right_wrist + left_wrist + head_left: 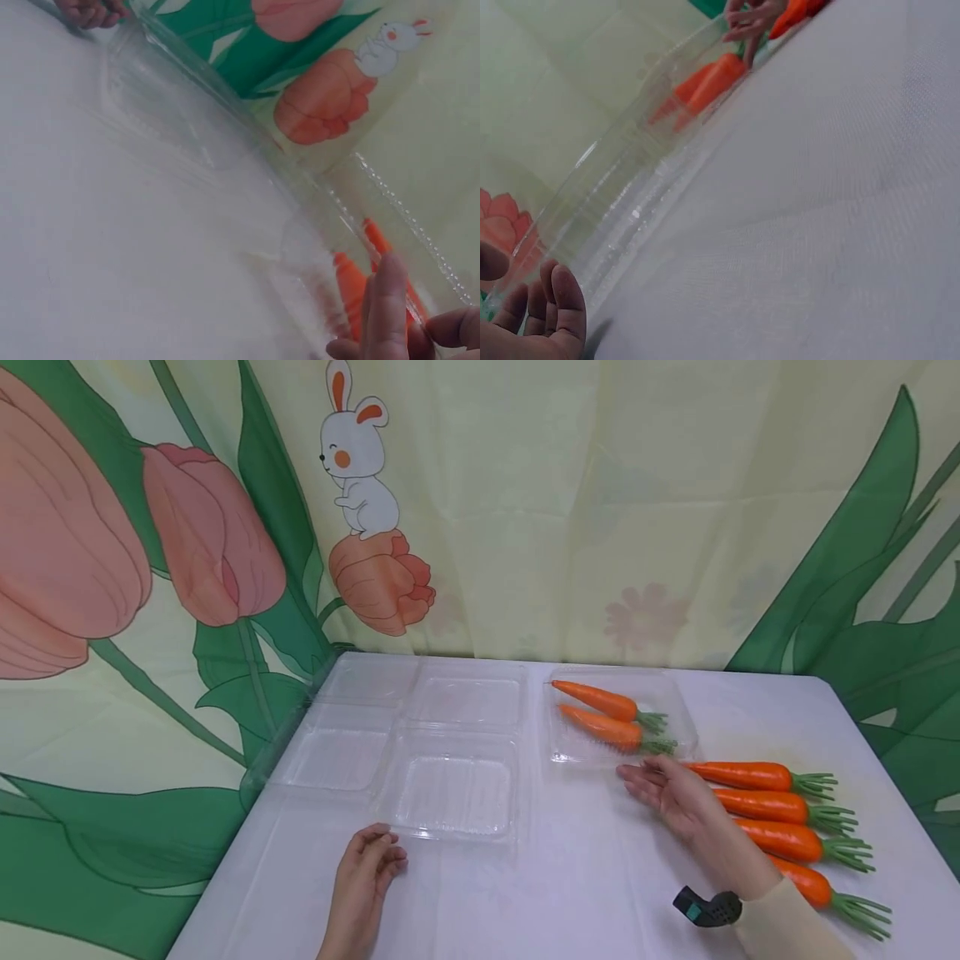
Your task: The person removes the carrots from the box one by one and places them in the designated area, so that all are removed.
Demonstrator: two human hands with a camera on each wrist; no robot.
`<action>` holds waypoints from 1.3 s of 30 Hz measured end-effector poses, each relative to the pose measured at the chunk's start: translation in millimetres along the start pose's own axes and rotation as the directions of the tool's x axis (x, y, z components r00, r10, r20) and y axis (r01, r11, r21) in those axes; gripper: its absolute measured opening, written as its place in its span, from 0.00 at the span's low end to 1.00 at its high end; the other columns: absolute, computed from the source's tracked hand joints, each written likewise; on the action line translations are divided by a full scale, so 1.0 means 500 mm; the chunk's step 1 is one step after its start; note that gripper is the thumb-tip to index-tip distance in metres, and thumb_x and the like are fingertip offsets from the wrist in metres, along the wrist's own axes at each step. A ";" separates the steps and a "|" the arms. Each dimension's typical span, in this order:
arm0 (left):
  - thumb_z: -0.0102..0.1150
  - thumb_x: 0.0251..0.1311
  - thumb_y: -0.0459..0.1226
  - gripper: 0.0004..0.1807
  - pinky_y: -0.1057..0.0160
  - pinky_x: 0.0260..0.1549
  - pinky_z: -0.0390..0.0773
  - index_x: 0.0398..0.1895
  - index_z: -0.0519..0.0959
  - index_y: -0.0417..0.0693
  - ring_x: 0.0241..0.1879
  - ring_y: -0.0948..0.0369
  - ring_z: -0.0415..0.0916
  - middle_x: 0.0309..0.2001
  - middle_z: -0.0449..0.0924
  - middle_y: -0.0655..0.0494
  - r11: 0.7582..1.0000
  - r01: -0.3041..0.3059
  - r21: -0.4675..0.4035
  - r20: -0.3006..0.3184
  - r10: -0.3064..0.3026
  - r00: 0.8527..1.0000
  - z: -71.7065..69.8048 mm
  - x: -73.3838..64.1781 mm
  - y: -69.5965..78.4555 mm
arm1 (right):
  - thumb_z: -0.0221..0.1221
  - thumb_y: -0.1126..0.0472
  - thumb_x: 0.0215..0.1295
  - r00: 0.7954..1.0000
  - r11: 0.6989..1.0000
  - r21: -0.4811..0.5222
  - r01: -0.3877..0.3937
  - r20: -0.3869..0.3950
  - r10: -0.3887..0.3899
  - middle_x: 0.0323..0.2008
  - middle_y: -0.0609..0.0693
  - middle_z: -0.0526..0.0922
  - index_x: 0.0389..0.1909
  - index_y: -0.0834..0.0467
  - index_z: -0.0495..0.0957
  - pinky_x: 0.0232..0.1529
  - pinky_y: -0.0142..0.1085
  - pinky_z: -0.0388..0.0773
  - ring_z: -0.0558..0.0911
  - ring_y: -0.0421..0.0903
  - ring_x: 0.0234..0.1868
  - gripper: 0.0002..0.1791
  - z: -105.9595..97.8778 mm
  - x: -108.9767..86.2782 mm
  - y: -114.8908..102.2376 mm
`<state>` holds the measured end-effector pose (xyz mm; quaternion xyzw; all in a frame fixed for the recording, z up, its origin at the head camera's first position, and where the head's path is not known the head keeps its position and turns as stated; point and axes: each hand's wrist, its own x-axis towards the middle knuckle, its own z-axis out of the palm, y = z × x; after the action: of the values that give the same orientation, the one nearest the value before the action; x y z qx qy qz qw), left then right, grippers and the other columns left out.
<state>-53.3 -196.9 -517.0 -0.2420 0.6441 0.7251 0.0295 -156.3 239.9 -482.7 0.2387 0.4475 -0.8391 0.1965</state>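
Two orange carrots (600, 727) with green tops lie in a clear plastic box (558, 747) at the back right. Just in front of that box is my right hand (675, 793), palm turned up and fingers loosely extended by its near edge. In the right wrist view its fingers (386, 315) overlap the box wall, with the carrots behind them. My left hand (367, 868) has loosely bent fingers and holds nothing. Its fingertips are right at the near rim of an unfilled clear plastic box (457, 831) left of centre.
Several more carrots (772, 806) lie in a row on the white table on the right, partly behind the right forearm. Further clear boxes (337, 760) stand at the back left. A patterned curtain (510, 527) hangs behind the table.
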 end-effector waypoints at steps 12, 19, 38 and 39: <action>0.49 0.78 0.39 0.16 0.64 0.47 0.84 0.59 0.67 0.36 0.45 0.59 0.78 0.50 0.73 0.49 1.000 0.002 -0.030 0.043 0.000 0.999 0.010 -0.007 -0.009 | 0.45 0.51 0.83 0.998 0.981 -0.186 0.063 0.010 -0.063 0.43 0.45 0.90 0.60 0.52 0.63 0.57 0.40 0.83 0.89 0.43 0.50 0.13 0.007 -0.090 0.001; 0.53 0.77 0.39 0.14 0.63 0.46 0.85 0.54 0.69 0.36 0.44 0.58 0.79 0.47 0.74 0.50 0.999 0.026 -0.041 0.101 -0.021 0.995 0.018 -0.008 -0.012 | 0.46 0.49 0.83 0.999 0.973 -0.232 -0.005 -0.043 -0.005 0.49 0.47 0.89 0.61 0.53 0.65 0.56 0.43 0.84 0.88 0.46 0.53 0.15 -0.010 -0.141 0.054; 0.45 0.81 0.43 0.17 0.62 0.46 0.86 0.54 0.71 0.34 0.43 0.59 0.82 0.47 0.75 0.49 1.000 -0.005 -0.031 0.125 0.009 0.992 0.038 -0.004 -0.006 | 0.53 0.47 0.79 0.966 0.936 -0.268 -0.227 0.064 0.252 0.53 0.53 0.88 0.66 0.65 0.73 0.61 0.49 0.82 0.87 0.51 0.56 0.28 -0.091 -0.219 0.186; 0.45 0.81 0.43 0.18 0.61 0.46 0.86 0.54 0.71 0.34 0.43 0.59 0.82 0.46 0.76 0.49 0.999 -0.008 -0.040 0.131 0.013 0.991 0.038 -0.003 -0.006 | 0.53 0.47 0.78 0.952 0.933 -0.261 -0.249 0.111 0.285 0.53 0.52 0.88 0.64 0.63 0.77 0.62 0.49 0.81 0.87 0.50 0.56 0.27 -0.098 -0.223 0.191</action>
<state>-56.6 -177.9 -518.3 -0.1910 0.6277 0.7520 0.0632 -3.2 244.5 -505.1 0.2092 0.4949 -0.7583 0.3692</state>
